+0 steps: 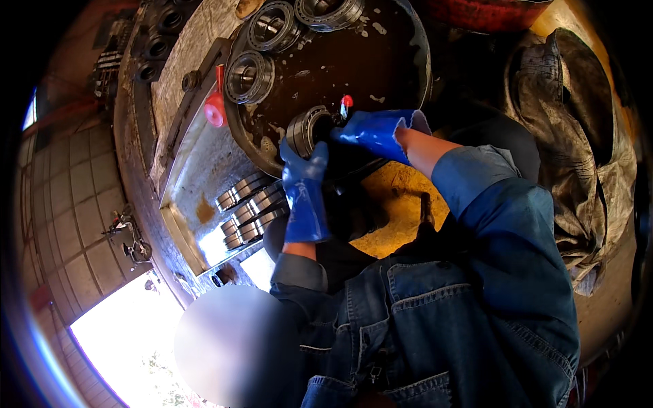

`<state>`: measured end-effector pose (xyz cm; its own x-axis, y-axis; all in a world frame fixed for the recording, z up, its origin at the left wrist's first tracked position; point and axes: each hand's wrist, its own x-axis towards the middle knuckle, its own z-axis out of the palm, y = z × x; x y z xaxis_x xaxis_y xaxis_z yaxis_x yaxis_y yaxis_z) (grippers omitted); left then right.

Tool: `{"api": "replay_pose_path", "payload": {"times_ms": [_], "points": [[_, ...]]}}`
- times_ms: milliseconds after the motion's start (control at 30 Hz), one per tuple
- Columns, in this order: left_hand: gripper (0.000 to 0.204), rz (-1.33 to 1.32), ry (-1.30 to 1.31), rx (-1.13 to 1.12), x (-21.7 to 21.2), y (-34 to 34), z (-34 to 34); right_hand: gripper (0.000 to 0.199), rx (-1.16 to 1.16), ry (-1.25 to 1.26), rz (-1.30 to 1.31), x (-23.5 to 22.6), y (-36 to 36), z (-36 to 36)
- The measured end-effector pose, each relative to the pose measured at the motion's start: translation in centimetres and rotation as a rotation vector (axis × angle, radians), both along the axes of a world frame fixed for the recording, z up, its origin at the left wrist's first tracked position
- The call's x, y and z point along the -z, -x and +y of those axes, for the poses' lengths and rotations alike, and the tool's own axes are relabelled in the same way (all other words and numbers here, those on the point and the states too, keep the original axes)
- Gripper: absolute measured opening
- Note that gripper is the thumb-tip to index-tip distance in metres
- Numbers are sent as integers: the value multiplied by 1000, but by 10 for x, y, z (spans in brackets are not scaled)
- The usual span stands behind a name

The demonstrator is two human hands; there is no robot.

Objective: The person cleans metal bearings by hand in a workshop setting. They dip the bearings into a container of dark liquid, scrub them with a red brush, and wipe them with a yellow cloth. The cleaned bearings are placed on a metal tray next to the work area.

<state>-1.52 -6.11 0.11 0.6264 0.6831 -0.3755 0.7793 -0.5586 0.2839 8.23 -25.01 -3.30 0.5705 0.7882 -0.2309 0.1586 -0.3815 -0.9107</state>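
Note:
Over the near edge of a round pan (pixel 427 71) of dark liquid, a metal roller bearing (pixel 300 132) stands tilted on its side. My left hand (pixel 303 178), in a blue rubber glove, grips its lower edge, with thumb and fingers around the ring. At the bearing's right opening, my gloved right hand (pixel 374 134) is closed around a slim tool with a red end (pixel 347 100); the rest of that tool is hidden by the glove and shadow. Further bearings, a left one (pixel 249 77), a middle one (pixel 273 26) and a far one (pixel 330 12), lie along the pan's rim.
Several shiny bearings (pixel 252 207) stand in rows on a metal tray (pixel 197 197) left of my left hand. A red plastic object (pixel 215 109) rests beside the pan. To the right hangs a stained cloth (pixel 558 149); a red container (pixel 486 13) stands at the back.

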Motion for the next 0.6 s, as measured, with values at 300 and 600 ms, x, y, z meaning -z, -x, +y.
{"api": "replay_pose_path", "payload": {"times_ms": [300, 600], "points": [[86, -21, 355, 354, -3, -35, 54, 39, -38, 244, 77, -6, -6, 22], [90, -233, 403, 165, -9, -61, 29, 34, -159, 454, -83, 16, -6, 64]]}}
